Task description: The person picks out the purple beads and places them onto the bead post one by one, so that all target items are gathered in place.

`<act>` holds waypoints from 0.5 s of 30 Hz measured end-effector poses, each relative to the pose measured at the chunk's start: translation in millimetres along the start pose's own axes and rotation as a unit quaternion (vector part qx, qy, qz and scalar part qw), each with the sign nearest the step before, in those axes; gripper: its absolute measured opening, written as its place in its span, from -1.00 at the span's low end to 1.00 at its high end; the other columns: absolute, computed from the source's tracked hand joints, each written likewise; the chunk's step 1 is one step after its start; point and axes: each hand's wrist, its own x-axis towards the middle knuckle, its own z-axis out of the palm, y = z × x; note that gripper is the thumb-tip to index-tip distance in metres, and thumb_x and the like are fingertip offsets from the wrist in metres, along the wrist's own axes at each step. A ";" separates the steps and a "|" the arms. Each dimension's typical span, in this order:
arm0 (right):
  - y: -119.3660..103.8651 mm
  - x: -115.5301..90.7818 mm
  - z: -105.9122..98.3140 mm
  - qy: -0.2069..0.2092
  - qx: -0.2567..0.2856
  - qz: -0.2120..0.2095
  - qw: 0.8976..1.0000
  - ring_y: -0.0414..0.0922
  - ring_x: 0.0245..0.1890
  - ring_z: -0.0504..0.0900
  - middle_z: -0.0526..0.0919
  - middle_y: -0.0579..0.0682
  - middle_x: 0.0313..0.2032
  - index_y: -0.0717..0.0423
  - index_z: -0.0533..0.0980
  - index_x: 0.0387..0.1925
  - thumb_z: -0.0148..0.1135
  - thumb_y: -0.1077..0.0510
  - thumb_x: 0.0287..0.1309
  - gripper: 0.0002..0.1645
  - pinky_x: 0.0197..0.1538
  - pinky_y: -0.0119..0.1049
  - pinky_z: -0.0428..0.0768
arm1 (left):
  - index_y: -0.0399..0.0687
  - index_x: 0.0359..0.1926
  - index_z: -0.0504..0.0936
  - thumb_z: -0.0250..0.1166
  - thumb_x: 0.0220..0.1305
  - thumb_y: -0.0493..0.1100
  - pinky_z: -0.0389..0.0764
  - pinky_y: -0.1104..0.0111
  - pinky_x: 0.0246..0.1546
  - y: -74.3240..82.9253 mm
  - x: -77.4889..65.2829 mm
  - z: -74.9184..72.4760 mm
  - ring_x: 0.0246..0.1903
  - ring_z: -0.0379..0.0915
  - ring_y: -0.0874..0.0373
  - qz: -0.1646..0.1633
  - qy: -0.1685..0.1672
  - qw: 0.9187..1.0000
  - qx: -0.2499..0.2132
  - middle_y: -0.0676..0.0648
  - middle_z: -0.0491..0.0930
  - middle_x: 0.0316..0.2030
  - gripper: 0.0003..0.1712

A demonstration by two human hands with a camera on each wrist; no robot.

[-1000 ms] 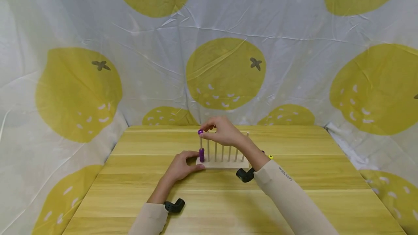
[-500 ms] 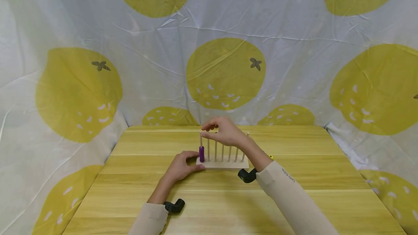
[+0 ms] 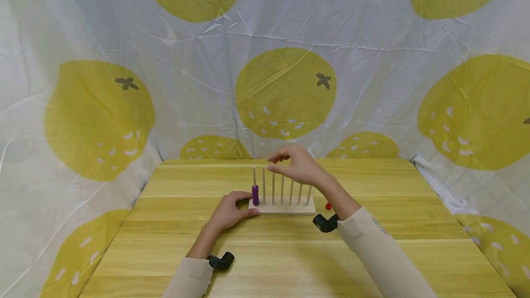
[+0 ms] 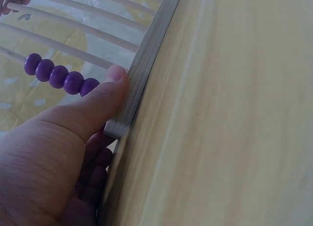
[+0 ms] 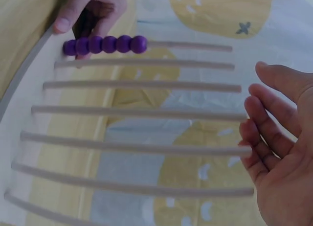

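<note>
A pale wooden peg stand [image 3: 283, 208] with several upright rods stands on the table. Purple beads [image 3: 255, 195] are stacked on its leftmost rod; the upper part of that rod is bare. My left hand [image 3: 228, 211] grips the left end of the base, thumb at the front edge and fingers behind, as the left wrist view also shows. The right hand [image 3: 301, 165] hovers by the rod tops, its thumb apart from the loosely bent fingers. Nothing is held in that hand [image 5: 283, 133] in the right wrist view. The other rods [image 5: 142, 111] carry no beads.
A red bead [image 3: 328, 206] lies on the wooden table [image 3: 265, 252] right of the stand, close to the right forearm. A cloth [image 3: 285, 8] printed with lemons hangs behind and beside the table.
A purple bead pinched by my right hand was let go and dropped down the leftmost rod onto the stack. The right hand then moved right, uncovering the red bead. My left hand stayed put.
</note>
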 end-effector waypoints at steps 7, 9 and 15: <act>12.5 -14.6 -18.9 0.030 0.009 0.019 0.999 -0.16 -0.03 0.66 0.76 -0.10 -0.01 -0.12 0.72 0.02 0.37 -0.07 0.35 -0.72 0.16 -0.03 0.61 | 0.16 0.11 0.75 0.62 0.03 0.20 0.45 -0.01 0.40 -0.3 -0.7 1.1 0.28 0.52 -0.05 -0.005 -0.003 1.000 -0.004 0.01 0.70 0.14 -0.39; 16.3 -19.5 -23.8 0.036 0.013 0.025 0.999 -0.15 -0.03 0.65 0.76 -0.08 0.00 -0.12 0.72 0.02 0.36 -0.07 0.35 -0.72 0.16 -0.03 0.60 | 0.15 0.12 0.75 0.62 0.03 0.21 0.45 -0.01 0.39 0.0 -0.7 1.2 0.28 0.52 -0.06 -0.004 -0.003 1.000 -0.002 0.00 0.70 0.15 -0.38; 26.1 -37.0 -37.6 0.046 0.020 0.047 0.998 -0.12 -0.02 0.62 0.72 -0.12 -0.02 -0.12 0.71 0.03 0.34 -0.12 0.36 -0.69 0.16 -0.06 0.56 | 0.12 0.14 0.74 0.61 0.04 0.21 0.44 -0.02 0.40 0.6 -0.9 0.9 0.29 0.51 -0.08 -0.004 -0.002 1.000 0.001 -0.02 0.69 0.17 -0.36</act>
